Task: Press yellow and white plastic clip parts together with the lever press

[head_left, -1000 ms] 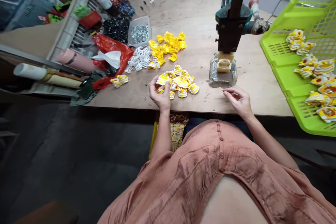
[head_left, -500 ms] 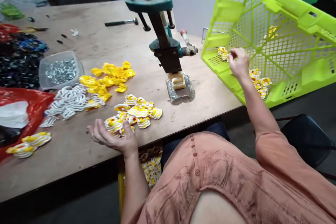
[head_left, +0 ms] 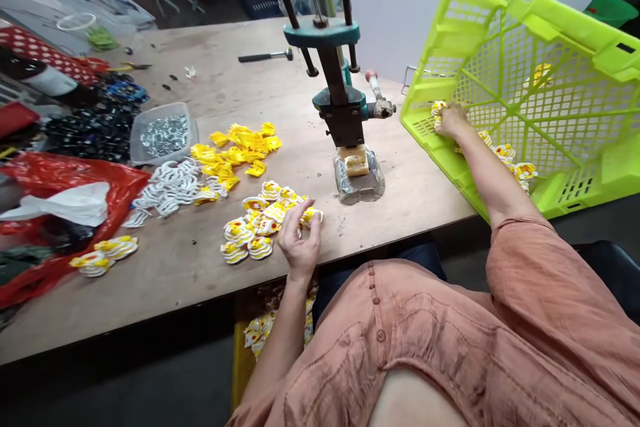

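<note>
My left hand (head_left: 299, 240) is at the right end of a pile of yellow-and-white striped plastic pieces (head_left: 270, 217), some with red spots. Its fingers and thumb stand apart, and one piece shows just behind them. Inside the tilted lime-green basket (head_left: 575, 177), my right hand (head_left: 453, 121) reaches down beside a small group of the same pieces (head_left: 439, 109). Its fingertips are hidden, so their grip does not show. More pieces (head_left: 523, 170) lie in the basket below my right forearm.
A green hand press (head_left: 340, 100) stands mid-table over a cream block (head_left: 356, 163). Leftward lie yellow parts (head_left: 245, 143), white parts (head_left: 167, 183), a tub of metal bits (head_left: 165, 137) and a red bag (head_left: 125, 180). A hammer (head_left: 265, 55) lies behind.
My left hand has moved right along the pile, from its left end to its right end. My right hand has gone lower, toward the small group in the basket. The view has shifted left.
</note>
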Available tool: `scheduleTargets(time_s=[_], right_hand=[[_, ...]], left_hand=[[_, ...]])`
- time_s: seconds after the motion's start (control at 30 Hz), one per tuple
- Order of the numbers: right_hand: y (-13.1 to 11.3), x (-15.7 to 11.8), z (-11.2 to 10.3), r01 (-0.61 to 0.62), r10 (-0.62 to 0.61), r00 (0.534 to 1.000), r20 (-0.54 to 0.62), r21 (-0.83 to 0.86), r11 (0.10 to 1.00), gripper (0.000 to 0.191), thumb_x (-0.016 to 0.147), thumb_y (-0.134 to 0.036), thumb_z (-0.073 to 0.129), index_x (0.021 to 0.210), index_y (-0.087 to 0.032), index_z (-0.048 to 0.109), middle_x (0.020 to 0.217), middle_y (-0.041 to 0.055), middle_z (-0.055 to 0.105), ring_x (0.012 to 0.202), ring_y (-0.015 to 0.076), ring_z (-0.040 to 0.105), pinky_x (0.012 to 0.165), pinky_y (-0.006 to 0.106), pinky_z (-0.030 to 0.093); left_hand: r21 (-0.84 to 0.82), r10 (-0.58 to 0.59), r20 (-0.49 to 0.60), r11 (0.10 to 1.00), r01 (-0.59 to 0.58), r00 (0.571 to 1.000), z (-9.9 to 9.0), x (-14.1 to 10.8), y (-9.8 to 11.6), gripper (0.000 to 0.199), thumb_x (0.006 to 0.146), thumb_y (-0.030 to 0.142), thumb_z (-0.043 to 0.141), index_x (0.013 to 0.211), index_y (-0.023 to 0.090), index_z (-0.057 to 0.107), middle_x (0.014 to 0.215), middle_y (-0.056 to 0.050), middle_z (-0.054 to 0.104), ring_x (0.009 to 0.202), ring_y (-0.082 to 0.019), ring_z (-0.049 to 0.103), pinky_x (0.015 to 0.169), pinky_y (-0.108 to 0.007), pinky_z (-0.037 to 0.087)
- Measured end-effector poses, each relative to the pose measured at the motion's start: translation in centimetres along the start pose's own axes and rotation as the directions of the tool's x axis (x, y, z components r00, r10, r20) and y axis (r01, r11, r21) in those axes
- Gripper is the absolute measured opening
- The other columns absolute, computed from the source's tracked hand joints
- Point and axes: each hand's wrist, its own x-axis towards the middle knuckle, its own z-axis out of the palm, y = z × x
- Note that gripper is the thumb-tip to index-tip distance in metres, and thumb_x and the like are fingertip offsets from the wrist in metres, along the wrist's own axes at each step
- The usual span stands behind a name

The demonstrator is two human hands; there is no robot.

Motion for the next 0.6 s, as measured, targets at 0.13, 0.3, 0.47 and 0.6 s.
scheduleTargets(time_s=[0.13,0.3,0.47,0.6], right_hand=[[-1.2,-0.7,-0.5,-0.171,0.169,0.985,-0.046,-0.046,0.984,0.035,0.079,-0.047,0.088,0.092,-0.021,0.069,0.099,0.0103,0.076,0.096,0.022,0.068,0.106,0.045,0.055],[-9.2,-7.4,0.8,-0.001,-0.028,0.992,0.123,0.234,0.972,0.045,0.077,-0.044,0.089,0.112,-0.022,0.072,0.1,0.0056,0.076,0.087,0.022,0.069,0.09,0.041,0.062],[-18.0,-14.4,6.5,-0.018,-0.073,0.99,0.118,0.627,0.778,0.059,0.08,-0.064,0.088,0.121,-0.026,0.07,0.108,0.005,0.077,0.091,0.0217,0.074,0.087,0.038,0.065],[-20.0,-14.5,11.4,-0.012,0.055,0.998,-0.04,0.69,0.724,0.05,0.089,-0.068,0.078,0.117,-0.027,0.075,0.115,0.0075,0.079,0.099,0.0245,0.074,0.095,0.043,0.065]], left_hand=[[-0.167,0.003,0.169,0.986,0.025,0.986,4.0,1.0,2.5,0.028,0.104,0.033,0.068,0.128,0.02,0.076,0.118,-0.009,0.081,0.112,-0.022,0.078,0.105,-0.041,0.064],[-0.325,0.196,0.348,0.942,-0.078,0.917,8.7,2.6,5.0,0.048,0.105,0.029,0.066,0.153,0.024,0.063,0.149,-0.013,0.069,0.137,-0.026,0.069,0.115,-0.042,0.061],[-0.369,0.104,0.365,0.928,0.042,0.925,10.6,2.0,3.5,0.046,0.106,0.035,0.065,0.15,0.023,0.067,0.141,-0.013,0.073,0.128,-0.025,0.073,0.108,-0.038,0.064],[-0.399,-0.113,0.252,0.893,0.21,0.961,10.8,1.7,0.9,0.042,0.103,0.043,0.07,0.138,0.021,0.076,0.13,-0.013,0.077,0.113,-0.023,0.077,0.096,-0.035,0.066]])
